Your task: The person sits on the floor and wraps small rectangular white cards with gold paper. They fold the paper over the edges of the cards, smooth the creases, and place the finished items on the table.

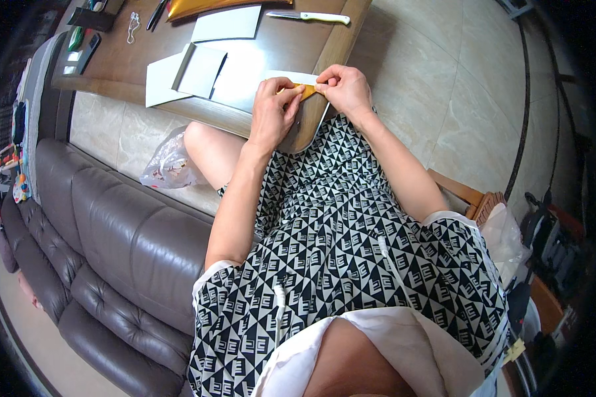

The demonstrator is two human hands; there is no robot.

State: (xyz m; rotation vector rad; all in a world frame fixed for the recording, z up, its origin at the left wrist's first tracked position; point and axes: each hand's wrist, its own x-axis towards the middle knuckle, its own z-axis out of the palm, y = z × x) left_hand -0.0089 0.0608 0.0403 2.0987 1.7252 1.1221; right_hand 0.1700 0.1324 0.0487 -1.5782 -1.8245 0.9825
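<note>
Near the rounded corner of the wooden table (308, 124), both hands are at one small golden-yellow piece (308, 91), perhaps paper or foil. My left hand (274, 110) pinches its left side between thumb and fingers. At its right end, the thumb and forefinger of my right hand (347, 90) close on it. A white strip (293, 77), which looks like paper, lies just behind the fingertips; whether it is joined to the golden piece cannot be told. My fingers hide part of both.
White sheets (227, 24) and a shallow white tray-like piece (199, 72) lie on the table. A white-handled knife (323, 18) rests at the back, its blade bare and pointing left. Behind them is a shiny gold packet (218, 7). A brown leather sofa (114, 223) stands at left.
</note>
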